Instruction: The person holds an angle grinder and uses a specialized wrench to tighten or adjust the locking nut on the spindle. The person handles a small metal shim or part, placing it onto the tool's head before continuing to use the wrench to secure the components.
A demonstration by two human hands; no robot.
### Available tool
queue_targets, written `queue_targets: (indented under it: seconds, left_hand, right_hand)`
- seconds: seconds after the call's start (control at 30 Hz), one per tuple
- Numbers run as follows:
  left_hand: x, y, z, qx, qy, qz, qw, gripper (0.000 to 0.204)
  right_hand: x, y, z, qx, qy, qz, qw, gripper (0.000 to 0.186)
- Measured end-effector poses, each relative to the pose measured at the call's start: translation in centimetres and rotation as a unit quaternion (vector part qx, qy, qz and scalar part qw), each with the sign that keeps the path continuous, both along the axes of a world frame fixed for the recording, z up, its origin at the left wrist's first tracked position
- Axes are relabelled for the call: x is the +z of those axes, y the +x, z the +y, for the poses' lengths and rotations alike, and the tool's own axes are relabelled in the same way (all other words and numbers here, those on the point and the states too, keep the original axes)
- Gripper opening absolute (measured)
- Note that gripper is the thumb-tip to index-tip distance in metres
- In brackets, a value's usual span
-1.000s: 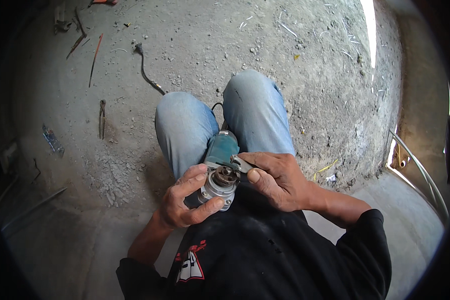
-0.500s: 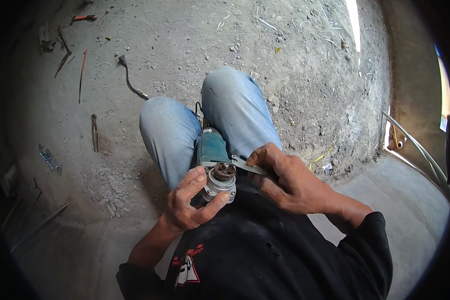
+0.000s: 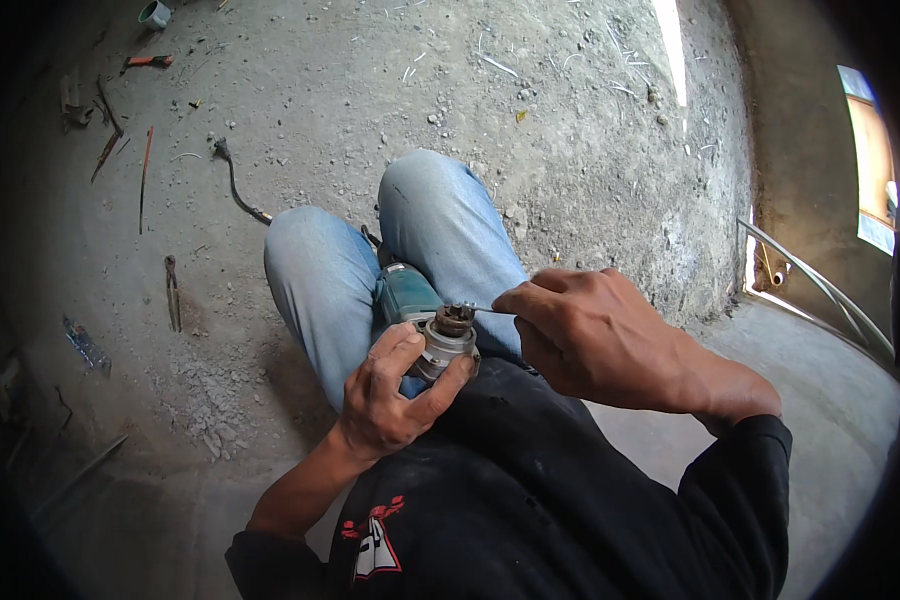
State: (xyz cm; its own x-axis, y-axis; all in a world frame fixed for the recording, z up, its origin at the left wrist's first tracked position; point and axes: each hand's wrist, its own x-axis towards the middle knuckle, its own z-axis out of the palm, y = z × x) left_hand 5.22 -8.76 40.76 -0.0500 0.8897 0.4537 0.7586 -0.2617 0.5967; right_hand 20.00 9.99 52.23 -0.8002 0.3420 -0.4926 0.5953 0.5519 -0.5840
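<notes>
A teal angle grinder (image 3: 406,294) lies between my thighs, its metal head (image 3: 450,355) tilted up with the spindle flange (image 3: 455,318) exposed. My left hand (image 3: 395,385) is wrapped round that head, thumb at its right front. My right hand (image 3: 595,340) is closed on a flat metal wrench (image 3: 495,310), seen nearly edge-on, whose end rests at the flange. How the wrench engages the flange is too small to tell.
A plug with cord (image 3: 235,190), pliers (image 3: 173,300), an orange-handled tool (image 3: 148,62), a rod (image 3: 145,175) and a cup (image 3: 155,15) lie on the dusty concrete floor (image 3: 570,150). Conduits (image 3: 815,280) lean by the right wall (image 3: 790,140).
My right hand has risen and turned back-up, bringing the wrench from beside the flange onto it. The grinder head and my left hand have shifted slightly; the view has swung right.
</notes>
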Motion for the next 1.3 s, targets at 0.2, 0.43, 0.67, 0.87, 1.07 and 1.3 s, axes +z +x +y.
queue_targets:
  seconds: [0.2,0.43,0.67,0.87,1.07,1.3]
  left_hand:
    - [-0.2,0.4,0.7,0.007,-0.008,0.025,1.000,0.037]
    - [0.0,0.4,0.7,0.024,-0.024,0.016,0.999,0.042]
    - [-0.2,0.1,0.4,0.014,-0.017,-0.007,1.000,0.045]
    - [-0.5,-0.1,-0.3,0.005,-0.009,-0.024,1.000,0.046]
    - [-0.5,-0.4,-1.2,-0.030,-0.027,-0.045,0.998,0.054]
    - [-0.3,0.0,-1.2,-0.045,-0.046,-0.039,0.997,0.056]
  right_hand:
    - [1.7,-1.8,1.5,0.103,0.026,-0.064,0.992,0.015]
    - [3.2,-3.1,2.9,0.103,-0.069,-0.047,0.991,0.021]
    - [2.7,-1.8,3.9,0.025,-0.160,0.080,0.984,0.042]
    - [2.5,-1.2,4.4,-0.057,-0.155,0.120,0.979,0.029]
    - [1.3,0.4,3.5,-0.126,-0.049,0.204,0.970,0.029]
    - [0.4,2.6,2.1,-0.144,-0.032,0.170,0.974,0.029]
